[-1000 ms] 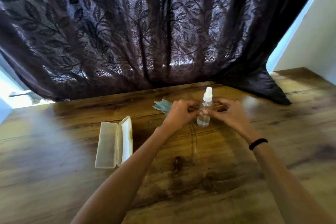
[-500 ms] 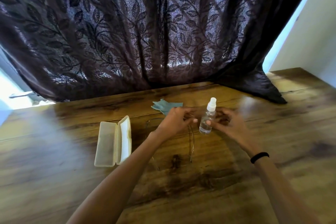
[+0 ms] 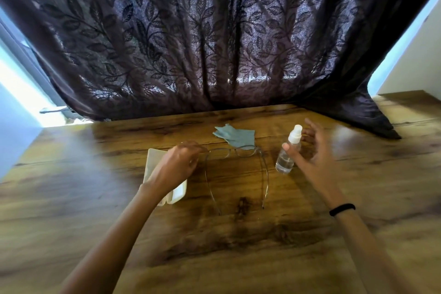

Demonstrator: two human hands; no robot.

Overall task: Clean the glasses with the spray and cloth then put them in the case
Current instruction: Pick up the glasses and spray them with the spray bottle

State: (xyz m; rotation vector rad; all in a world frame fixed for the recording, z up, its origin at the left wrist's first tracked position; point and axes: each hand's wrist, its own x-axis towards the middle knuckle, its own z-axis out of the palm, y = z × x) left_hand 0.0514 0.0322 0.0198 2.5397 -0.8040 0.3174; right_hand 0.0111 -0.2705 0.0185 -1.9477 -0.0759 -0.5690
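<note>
One pair of thin wire-framed glasses (image 3: pixel 235 151) lies on the wooden table (image 3: pixel 238 246) with both arms unfolded toward the person, the left hand (image 3: pixel 177 166) pinching the frame's left corner while the right hand (image 3: pixel 312 153), fingers spread and loosely curled, sits just beside one clear plastic spray bottle (image 3: pixel 287 153) with a white cap, contact uncertain. One crumpled blue-grey cloth (image 3: pixel 232 135) lies just behind the lenses; one pale, rounded oblong case (image 3: pixel 176 194) lies open, largely hidden by the left hand and wrist. One dark leaf-patterned curtain (image 3: pixel 214 38) hangs behind, and one black band (image 3: pixel 341 209) circles the right wrist
</note>
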